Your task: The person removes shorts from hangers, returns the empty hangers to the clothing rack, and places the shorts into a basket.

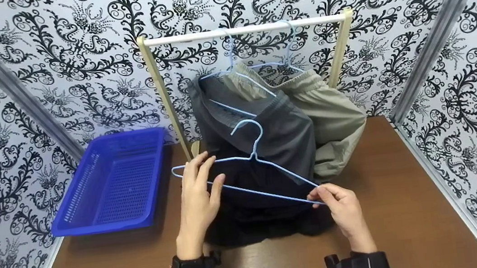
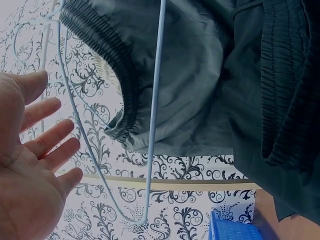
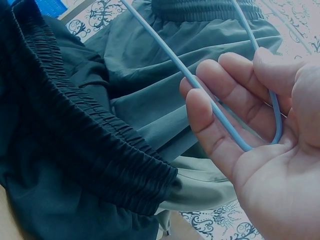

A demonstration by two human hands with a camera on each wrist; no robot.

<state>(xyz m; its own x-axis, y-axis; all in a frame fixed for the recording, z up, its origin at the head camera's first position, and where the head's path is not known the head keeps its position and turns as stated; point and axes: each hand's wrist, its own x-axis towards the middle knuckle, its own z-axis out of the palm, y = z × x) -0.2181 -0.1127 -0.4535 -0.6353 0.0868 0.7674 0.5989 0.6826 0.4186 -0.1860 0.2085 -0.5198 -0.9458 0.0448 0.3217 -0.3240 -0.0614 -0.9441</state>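
A light blue wire hanger [image 1: 254,155] is held up above dark, black-looking trousers [image 1: 253,216] with an elastic waistband [image 3: 115,155]. My right hand [image 1: 343,207] holds the hanger's right end, thumb and fingers curled about the bent wire. Near the other end, my left hand [image 1: 198,198] has its fingers loosely spread. In the left wrist view, that hand [image 2: 35,160] is beside the wire with nothing gripped. Behind the hanger, grey trousers [image 1: 285,123] and beige trousers [image 1: 336,110] hang on similar blue hangers. The black trousers lie low in front of them, partly hidden by the left hand.
A rack with a white top rail [image 1: 190,36] and pale wooden posts [image 1: 160,89] stands at the back. To its left, a blue plastic basket [image 1: 104,228] sits on the brown table [image 1: 393,206]. Patterned wall panels [image 1: 434,60] enclose the sides and back.
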